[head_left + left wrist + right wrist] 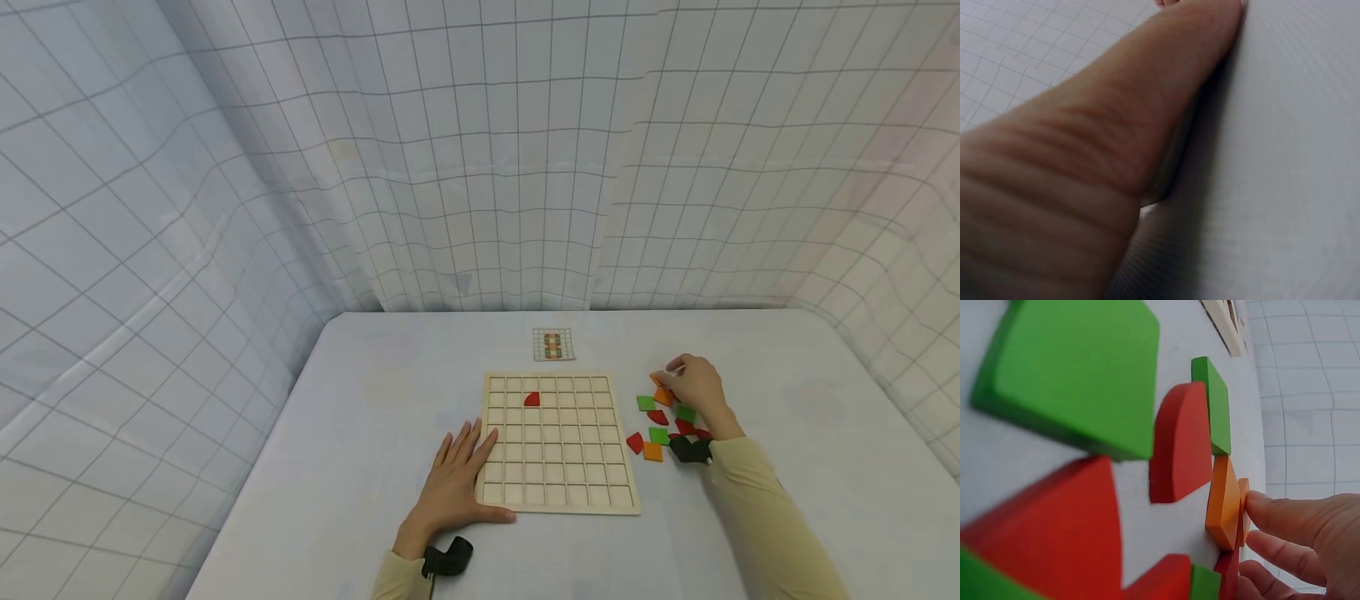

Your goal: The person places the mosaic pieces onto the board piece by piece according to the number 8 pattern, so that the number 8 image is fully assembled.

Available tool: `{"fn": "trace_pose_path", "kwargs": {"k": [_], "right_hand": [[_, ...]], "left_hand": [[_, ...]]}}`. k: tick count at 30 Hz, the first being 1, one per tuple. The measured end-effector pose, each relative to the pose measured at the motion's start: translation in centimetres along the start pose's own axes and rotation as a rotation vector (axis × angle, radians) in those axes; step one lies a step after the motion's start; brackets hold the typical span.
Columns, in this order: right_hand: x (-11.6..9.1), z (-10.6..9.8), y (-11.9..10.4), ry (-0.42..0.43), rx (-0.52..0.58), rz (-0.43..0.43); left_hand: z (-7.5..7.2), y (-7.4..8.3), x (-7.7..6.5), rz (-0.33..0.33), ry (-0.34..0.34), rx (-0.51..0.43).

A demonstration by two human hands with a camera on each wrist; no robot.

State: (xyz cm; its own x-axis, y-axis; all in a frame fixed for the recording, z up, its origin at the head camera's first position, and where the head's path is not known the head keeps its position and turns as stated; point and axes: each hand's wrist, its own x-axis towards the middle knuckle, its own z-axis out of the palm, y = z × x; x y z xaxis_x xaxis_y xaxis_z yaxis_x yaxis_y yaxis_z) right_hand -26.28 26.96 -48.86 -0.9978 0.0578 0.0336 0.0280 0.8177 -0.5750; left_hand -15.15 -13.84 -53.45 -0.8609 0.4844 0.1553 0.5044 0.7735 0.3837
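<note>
The grip of the right hand (699, 387) is drawn in to a narrow gap, with thumb and forefinger appearing to pinch an orange tile (1244, 509) by its edges, probably because so flat a piece offers little else to hold. A second orange tile (663, 397) lies just beside it, at the far end of a loose scatter of green squares (659, 436), red quarter-circles (634, 442) and an orange square (653, 452), right of the wooden grid board (555, 451). Spread there, the pieces are likely within easy reach.

The left hand (452, 490) holds nothing; its fingers are spread over the board's left edge and its thumb lies along the near edge, seemingly to steady the frame. One red quarter-circle sits in the board's second row from the far side, third column from the left. A small patterned card (552, 345) lies beyond the board, where neither hand covers it.

All this rests on a white surface (337, 467), enclosed at the back and both sides by white curtains (480, 167) printed with a dark grid.
</note>
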Motion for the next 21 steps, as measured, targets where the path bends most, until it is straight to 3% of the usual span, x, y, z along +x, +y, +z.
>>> {"fn": "trace_pose_path", "kwargs": {"k": [21], "right_hand": [[-0.06, 0.46, -0.56, -0.021, 0.05, -0.008]], "left_hand": [[-0.15, 0.03, -0.12, -0.003, -0.006, 0.018]]}}
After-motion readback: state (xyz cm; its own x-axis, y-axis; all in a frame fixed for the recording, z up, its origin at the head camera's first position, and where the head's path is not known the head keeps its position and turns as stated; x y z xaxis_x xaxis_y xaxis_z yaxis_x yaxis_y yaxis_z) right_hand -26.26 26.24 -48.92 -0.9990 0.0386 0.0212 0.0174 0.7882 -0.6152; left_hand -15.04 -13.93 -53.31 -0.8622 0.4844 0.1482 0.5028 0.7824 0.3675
